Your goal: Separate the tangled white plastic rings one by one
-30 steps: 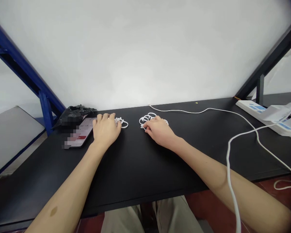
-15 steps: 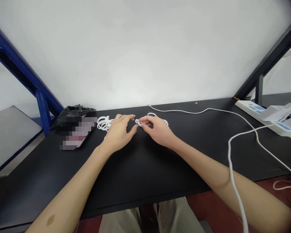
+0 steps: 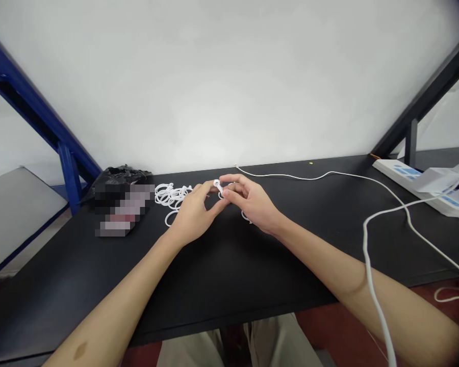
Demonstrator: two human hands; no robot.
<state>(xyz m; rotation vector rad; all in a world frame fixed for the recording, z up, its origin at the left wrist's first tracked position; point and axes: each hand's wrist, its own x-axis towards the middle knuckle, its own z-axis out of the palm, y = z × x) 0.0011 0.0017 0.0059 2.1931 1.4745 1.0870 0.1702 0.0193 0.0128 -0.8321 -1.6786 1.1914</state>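
A white plastic ring with a small round eyelet [image 3: 217,183] is held up between my two hands over the black table. My right hand [image 3: 257,203] pinches it between thumb and fingers. From the other side, my left hand [image 3: 194,214] closes its thumb and index finger on it. The fingers hide much of the ring. Just left of my left hand lies a loose pile of similar white rings [image 3: 172,194], partly covered by that hand. Part of another white ring [image 3: 246,217] shows under my right hand.
A phone-like item [image 3: 124,214], blurred out, lies left beside a crumpled black plastic bag [image 3: 124,174]. A white cable [image 3: 331,172] runs across the right side of the black table [image 3: 222,285] near a white and blue device [image 3: 401,173]. Slanted metal beams flank both sides.
My left hand has come right and closed on the ring that my right hand holds. The eyelet is now raised slightly and turned upward. More of the pile shows.
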